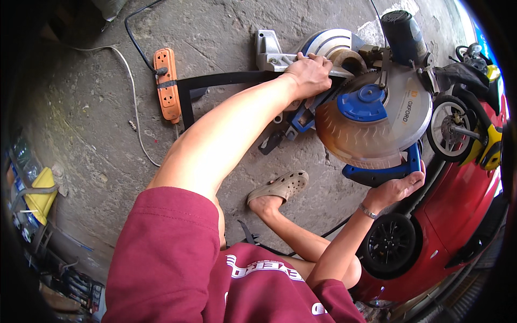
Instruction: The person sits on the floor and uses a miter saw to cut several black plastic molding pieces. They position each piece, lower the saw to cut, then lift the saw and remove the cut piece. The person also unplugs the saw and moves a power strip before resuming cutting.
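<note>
A miter saw [398, 121] with a blue guard piece and a large clear, amber-tinted blade cover stands on the floor at the right. My right hand [397, 189] is wrapped round its blue and black handle [379, 173]. My left hand [311, 75] is closed over the silver fence [276, 60], holding a black bent bar [221, 79] against it. The bar reaches left and turns a corner toward me; its other end is hidden under my hand. Below my left wrist is a blue and black clamp [299, 121]. Where the blade meets the bar is mostly hidden.
An orange power strip [167, 91] with a black plug lies beside the bar's corner. A white cord [132, 81] crosses the concrete floor. A red car [431, 231] and a yellow motorbike [490, 145] stand at the right. My foot in a beige clog [285, 185] is near the saw.
</note>
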Motion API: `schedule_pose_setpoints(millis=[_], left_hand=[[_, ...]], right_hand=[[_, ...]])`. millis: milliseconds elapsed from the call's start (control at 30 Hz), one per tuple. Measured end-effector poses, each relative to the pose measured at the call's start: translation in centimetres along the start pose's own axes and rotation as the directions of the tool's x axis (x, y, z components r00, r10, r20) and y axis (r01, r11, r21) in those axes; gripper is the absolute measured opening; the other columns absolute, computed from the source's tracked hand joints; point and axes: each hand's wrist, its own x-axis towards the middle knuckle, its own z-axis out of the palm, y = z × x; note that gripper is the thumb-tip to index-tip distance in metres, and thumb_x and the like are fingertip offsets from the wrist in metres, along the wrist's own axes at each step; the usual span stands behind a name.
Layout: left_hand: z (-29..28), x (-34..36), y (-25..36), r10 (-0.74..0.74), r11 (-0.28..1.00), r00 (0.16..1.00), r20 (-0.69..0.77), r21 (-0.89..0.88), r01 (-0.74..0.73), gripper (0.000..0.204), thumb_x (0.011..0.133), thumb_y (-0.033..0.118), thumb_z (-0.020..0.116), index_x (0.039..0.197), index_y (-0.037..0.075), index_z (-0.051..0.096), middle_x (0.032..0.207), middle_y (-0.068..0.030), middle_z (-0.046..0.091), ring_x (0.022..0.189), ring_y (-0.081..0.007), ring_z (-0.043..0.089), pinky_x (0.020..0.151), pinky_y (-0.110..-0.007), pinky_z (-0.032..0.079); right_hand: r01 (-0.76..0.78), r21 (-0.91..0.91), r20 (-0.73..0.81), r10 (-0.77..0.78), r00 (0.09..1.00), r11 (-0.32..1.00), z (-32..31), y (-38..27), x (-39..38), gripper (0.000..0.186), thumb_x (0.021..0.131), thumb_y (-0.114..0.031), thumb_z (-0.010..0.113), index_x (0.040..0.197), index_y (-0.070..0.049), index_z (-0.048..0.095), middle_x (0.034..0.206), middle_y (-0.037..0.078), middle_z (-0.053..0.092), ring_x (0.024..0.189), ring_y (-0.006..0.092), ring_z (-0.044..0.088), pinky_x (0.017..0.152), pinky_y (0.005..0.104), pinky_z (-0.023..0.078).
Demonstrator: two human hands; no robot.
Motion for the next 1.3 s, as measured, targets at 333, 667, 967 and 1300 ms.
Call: schedule_pose_setpoints(millis=[333,667,967,1300], left_hand=[[0.6,0.2,0.0,0.008,1.000,0.999,-0.033,-0.002,-0.008,0.021,0.088,0.018,0.056,0.096,0.012,0.075,0.120,-0.0225,0.057,0.109,-0.0393,0.061,0.076,-0.059,0.058],[0.7,0.2,0.2,-0.008,1.000,0.999,-0.039,0.002,0.008,0.022,0.089,0.018,0.055,0.096,0.012,0.075,0.120,-0.0220,0.058,0.108,-0.0394,0.062,0.075,-0.058,0.058],[0.4,0.1,0.1,-0.015,1.000,1.000,-0.020,0.026,0.016,0.022,0.090,0.017,0.054,0.095,0.014,0.075,0.119,-0.0203,0.057,0.109,-0.0382,0.061,0.073,-0.055,0.058],[0.2,0.1,0.1,-0.006,0.999,1.000,-0.022,0.041,0.007,0.021,0.088,0.017,0.055,0.095,0.013,0.075,0.118,-0.0205,0.057,0.109,-0.0380,0.061,0.074,-0.055,0.058]], right_hand=[[-0.147,0.308,0.079,0.129,0.988,0.940,-0.9,0.3,1.5,0.056,0.107,-0.049,0.021,0.134,-0.006,0.044,0.099,0.014,0.062,0.092,0.0233,0.063,0.088,0.0384,0.051],[-0.263,0.298,0.243,0.193,0.951,0.918,-3.0,-2.0,7.4,0.048,0.108,-0.045,0.027,0.135,-0.009,0.044,0.089,0.010,0.057,0.079,0.0175,0.057,0.071,0.0320,0.051],[-0.101,0.289,0.009,0.102,0.995,0.952,-0.4,-0.1,0.7,0.052,0.107,-0.049,0.023,0.132,-0.009,0.044,0.093,0.010,0.060,0.082,0.0165,0.060,0.075,0.0311,0.053],[-0.069,0.266,-0.008,0.074,0.997,0.962,0.0,0.3,-0.6,0.053,0.106,-0.053,0.024,0.131,-0.011,0.044,0.093,0.010,0.061,0.081,0.0142,0.061,0.073,0.0270,0.053]])
